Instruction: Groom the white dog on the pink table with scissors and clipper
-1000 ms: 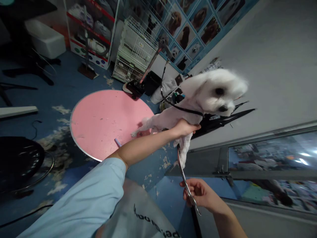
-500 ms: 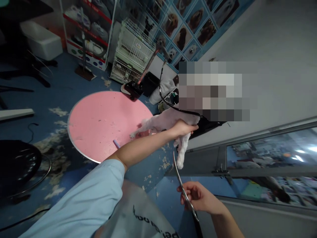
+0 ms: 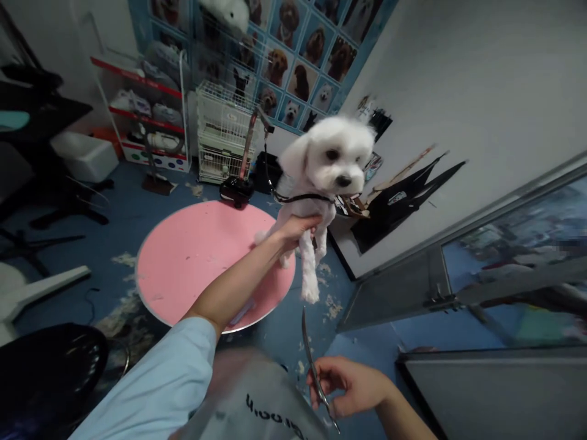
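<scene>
The left forearm hides part of the tabletop at its near edge and some of the dog; the view's bottom crops the apron.

The left hand lies against the chest of the dog, below its head. Nearer the wearer and to the right, the right hand has the scissors within its fingers, their tip just below a front paw. The round table spreads left of the left hand, beneath the dog's rear. Beyond that hand, behind the table, stands the cage, with the rack to its left.
</scene>
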A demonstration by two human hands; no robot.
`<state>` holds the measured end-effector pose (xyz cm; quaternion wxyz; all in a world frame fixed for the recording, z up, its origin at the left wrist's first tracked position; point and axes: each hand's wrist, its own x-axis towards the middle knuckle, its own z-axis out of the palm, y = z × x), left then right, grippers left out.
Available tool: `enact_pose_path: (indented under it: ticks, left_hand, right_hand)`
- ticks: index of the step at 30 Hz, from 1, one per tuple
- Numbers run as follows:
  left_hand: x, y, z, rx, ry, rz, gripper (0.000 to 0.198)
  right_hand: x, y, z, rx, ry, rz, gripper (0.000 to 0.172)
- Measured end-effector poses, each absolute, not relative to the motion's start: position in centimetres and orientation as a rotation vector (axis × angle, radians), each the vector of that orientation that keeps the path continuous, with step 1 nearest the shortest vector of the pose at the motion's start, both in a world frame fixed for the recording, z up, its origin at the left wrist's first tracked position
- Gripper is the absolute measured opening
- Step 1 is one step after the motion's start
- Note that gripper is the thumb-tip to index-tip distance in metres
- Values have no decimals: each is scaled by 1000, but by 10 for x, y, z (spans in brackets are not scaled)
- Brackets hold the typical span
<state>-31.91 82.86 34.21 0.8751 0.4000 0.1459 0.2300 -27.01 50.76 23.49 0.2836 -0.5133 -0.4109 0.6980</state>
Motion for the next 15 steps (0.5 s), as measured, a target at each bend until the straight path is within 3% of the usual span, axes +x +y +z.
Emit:
enact_pose_path:
  ticks: [7,15]
  left_hand:
    - [-327,829,358,763,358,434,38]
    - [-326,822,359,786,352,406,38]
  right_hand:
    - [-231,521,228,-1079,-993,2124,77]
    - [-196,537,248,-1002,-1014,2062,81]
